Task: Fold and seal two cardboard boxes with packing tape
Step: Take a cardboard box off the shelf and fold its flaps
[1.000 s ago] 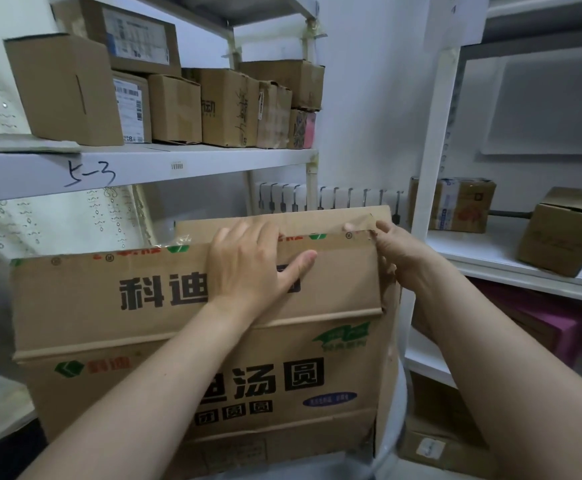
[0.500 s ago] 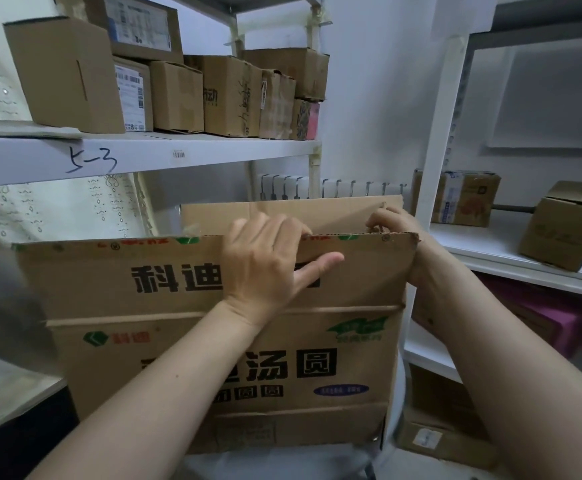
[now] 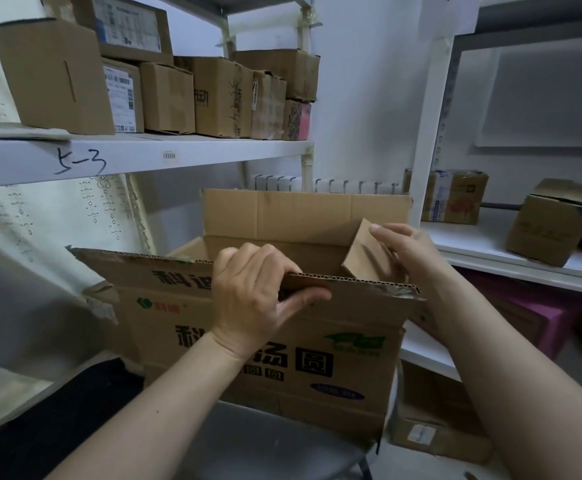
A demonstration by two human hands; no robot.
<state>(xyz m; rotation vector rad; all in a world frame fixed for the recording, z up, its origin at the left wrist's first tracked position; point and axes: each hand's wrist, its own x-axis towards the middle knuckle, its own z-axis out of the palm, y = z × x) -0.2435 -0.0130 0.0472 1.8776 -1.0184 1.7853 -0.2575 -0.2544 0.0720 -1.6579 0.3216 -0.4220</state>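
A large brown cardboard box [image 3: 317, 362] with black printed characters stands on a grey surface in front of me, its top open. My left hand [image 3: 258, 299] grips the upper edge of the near long flap, fingers curled over it and thumb on the outside. My right hand [image 3: 407, 251] presses the small right end flap [image 3: 365, 258] inward with its fingers. The far long flap [image 3: 300, 213] stands upright behind. No tape is in view.
A white shelf [image 3: 137, 157] at the upper left carries several small cardboard boxes [image 3: 213, 95]. White shelving [image 3: 525, 258] to the right holds more boxes [image 3: 552, 226]. Another carton [image 3: 435, 438] lies on the floor at the lower right.
The flat box has opened up into a rectangular shape. The near flap tilted toward me, the far flap came into view, and my right hand moved onto the right end flap.
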